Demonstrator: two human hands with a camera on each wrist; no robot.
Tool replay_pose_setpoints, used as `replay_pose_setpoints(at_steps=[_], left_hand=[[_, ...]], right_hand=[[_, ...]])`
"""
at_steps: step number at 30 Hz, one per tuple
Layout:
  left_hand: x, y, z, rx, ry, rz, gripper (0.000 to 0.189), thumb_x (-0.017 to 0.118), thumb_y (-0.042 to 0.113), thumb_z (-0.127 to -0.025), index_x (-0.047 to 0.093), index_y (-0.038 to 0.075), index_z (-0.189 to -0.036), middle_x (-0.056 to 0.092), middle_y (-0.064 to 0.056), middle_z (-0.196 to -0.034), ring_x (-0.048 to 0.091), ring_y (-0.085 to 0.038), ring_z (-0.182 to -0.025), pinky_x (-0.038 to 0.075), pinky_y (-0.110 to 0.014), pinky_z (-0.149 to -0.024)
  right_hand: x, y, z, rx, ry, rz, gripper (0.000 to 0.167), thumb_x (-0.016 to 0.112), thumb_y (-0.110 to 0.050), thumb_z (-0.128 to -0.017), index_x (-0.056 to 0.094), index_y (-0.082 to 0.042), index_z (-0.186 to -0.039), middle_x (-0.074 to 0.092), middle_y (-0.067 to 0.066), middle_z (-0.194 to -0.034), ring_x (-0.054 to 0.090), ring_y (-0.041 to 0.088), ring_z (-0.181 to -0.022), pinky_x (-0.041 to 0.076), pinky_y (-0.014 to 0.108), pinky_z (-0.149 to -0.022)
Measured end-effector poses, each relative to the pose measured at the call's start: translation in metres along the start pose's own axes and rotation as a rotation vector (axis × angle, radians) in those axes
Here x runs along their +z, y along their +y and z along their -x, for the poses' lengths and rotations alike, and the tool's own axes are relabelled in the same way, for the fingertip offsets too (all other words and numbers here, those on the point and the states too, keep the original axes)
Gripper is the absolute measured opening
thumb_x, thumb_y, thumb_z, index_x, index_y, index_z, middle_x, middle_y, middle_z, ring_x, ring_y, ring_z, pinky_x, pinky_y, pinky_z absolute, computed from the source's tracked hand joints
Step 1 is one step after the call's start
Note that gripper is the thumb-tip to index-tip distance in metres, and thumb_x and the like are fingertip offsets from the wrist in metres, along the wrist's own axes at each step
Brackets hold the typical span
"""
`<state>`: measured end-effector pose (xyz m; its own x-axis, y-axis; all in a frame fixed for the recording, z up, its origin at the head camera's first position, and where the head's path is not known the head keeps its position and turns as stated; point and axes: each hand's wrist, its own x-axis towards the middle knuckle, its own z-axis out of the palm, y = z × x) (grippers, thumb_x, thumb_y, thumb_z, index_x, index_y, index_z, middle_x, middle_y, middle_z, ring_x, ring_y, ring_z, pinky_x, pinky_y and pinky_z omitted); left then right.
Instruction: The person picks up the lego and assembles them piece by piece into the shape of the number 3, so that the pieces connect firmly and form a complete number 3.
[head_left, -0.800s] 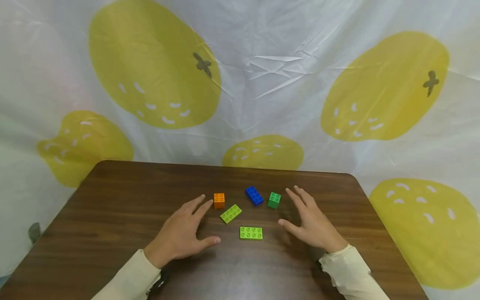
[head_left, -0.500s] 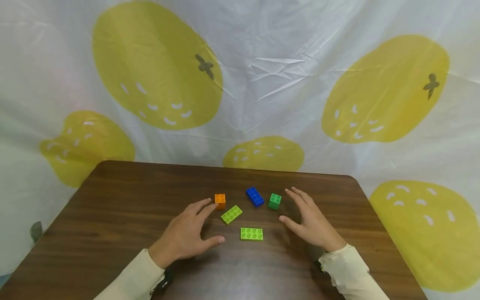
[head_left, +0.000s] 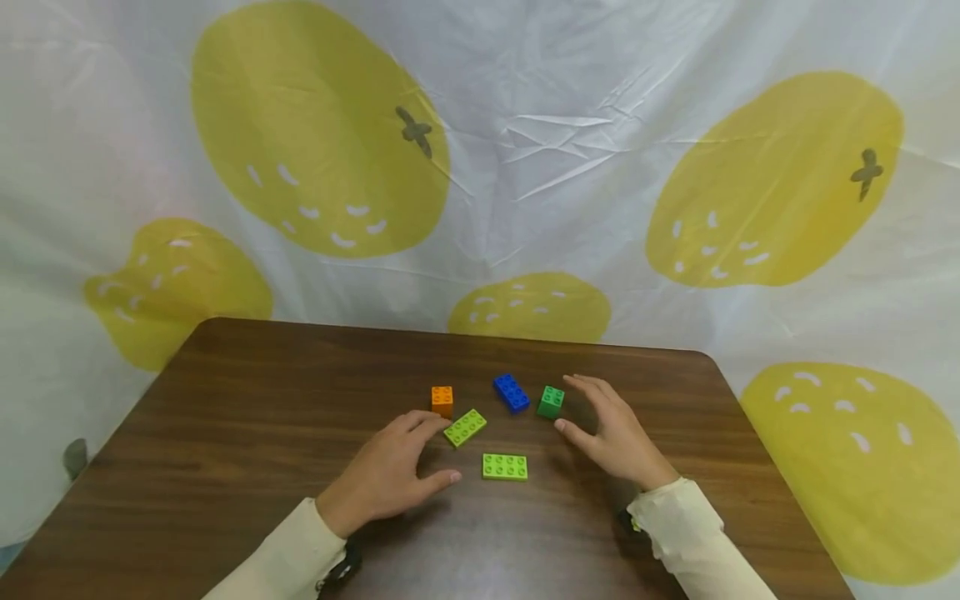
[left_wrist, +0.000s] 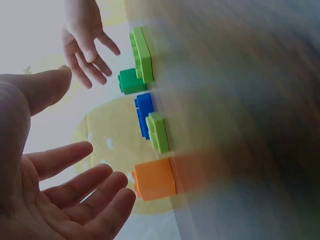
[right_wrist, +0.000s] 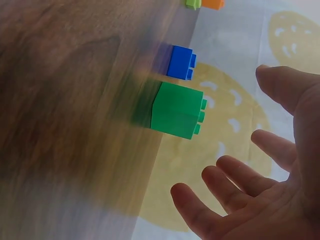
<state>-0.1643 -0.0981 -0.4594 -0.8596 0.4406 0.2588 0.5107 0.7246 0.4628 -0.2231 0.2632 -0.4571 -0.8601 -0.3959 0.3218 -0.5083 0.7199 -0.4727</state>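
Note:
My left hand (head_left: 386,475) hovers over the table with fingers spread and nothing in it. Its fingertips are close to an orange toy brick (head_left: 442,402) and a lime brick (head_left: 465,427) lying at a slant. My right hand (head_left: 618,429) is likewise spread and holds nothing; its thumb and fingers reach either side of the near right of a green brick (head_left: 551,402), which shows large in the right wrist view. Between the two sits a blue brick (head_left: 512,392). A second lime brick (head_left: 505,467) lies nearer the person, between the hands.
The bricks stand on a dark brown wooden table (head_left: 247,417) with rounded far corners. Behind it hangs a white curtain (head_left: 525,208) printed with big yellow fruit. A small dark grey object (head_left: 76,458) shows beyond the table's left edge.
The left hand has moved right and slightly nearer the person, from beside the orange brick toward the slanted lime one. The right hand has edged left toward the green brick. The bricks stay put.

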Motion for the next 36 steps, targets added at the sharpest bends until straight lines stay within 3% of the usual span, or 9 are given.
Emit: replay_pose_setpoints(at_steps=[11, 21, 25, 30, 36], left_hand=[[0.006, 0.008, -0.011, 0.012, -0.037, 0.078, 0.061, 0.081, 0.044, -0.093, 0.064, 0.011, -0.141, 0.065, -0.005, -0.138, 0.066, -0.023, -0.122, 0.057, -0.045, -0.103], [0.013, 0.014, -0.021, 0.051, -0.062, 0.138, 0.053, 0.08, 0.037, -0.095, 0.066, 0.006, -0.136, 0.07, -0.01, -0.13, 0.069, -0.027, -0.116, 0.058, -0.048, -0.1], [0.016, 0.015, -0.022, 0.057, -0.062, 0.181, 0.049, 0.081, 0.033, -0.095, 0.068, 0.005, -0.133, 0.071, -0.011, -0.127, 0.069, -0.029, -0.114, 0.058, -0.049, -0.098], [0.019, 0.014, -0.022, 0.043, -0.064, 0.224, 0.046, 0.082, 0.03, -0.094, 0.069, 0.005, -0.13, 0.072, -0.012, -0.125, 0.069, -0.03, -0.111, 0.058, -0.05, -0.096], [0.023, 0.014, -0.021, 0.001, -0.088, 0.236, 0.045, 0.082, 0.031, -0.094, 0.07, 0.007, -0.129, 0.073, -0.008, -0.122, 0.068, -0.025, -0.106, 0.058, -0.045, -0.092]], right_hand=[[0.0, 0.005, -0.014, 0.018, 0.019, -0.046, 0.062, 0.078, -0.029, -0.098, 0.054, -0.009, -0.151, 0.056, 0.015, -0.15, 0.055, 0.038, -0.139, 0.052, 0.06, -0.106], [0.002, 0.01, -0.019, 0.066, 0.032, -0.062, 0.055, 0.078, -0.027, -0.098, 0.059, -0.009, -0.146, 0.058, 0.016, -0.147, 0.058, 0.038, -0.135, 0.056, 0.055, -0.096], [0.005, 0.01, -0.021, 0.073, 0.029, -0.073, 0.054, 0.078, -0.028, -0.098, 0.059, -0.009, -0.146, 0.059, 0.015, -0.147, 0.062, 0.037, -0.127, 0.056, 0.049, -0.089], [0.007, 0.007, -0.025, 0.081, 0.02, -0.092, 0.053, 0.077, -0.029, -0.098, 0.06, -0.011, -0.146, 0.059, 0.013, -0.147, 0.064, 0.034, -0.114, 0.055, 0.043, -0.083], [0.01, 0.008, -0.026, 0.096, 0.006, -0.116, 0.054, 0.079, -0.027, -0.097, 0.061, -0.01, -0.145, 0.061, 0.013, -0.145, 0.066, 0.033, -0.111, 0.057, 0.048, -0.086]])
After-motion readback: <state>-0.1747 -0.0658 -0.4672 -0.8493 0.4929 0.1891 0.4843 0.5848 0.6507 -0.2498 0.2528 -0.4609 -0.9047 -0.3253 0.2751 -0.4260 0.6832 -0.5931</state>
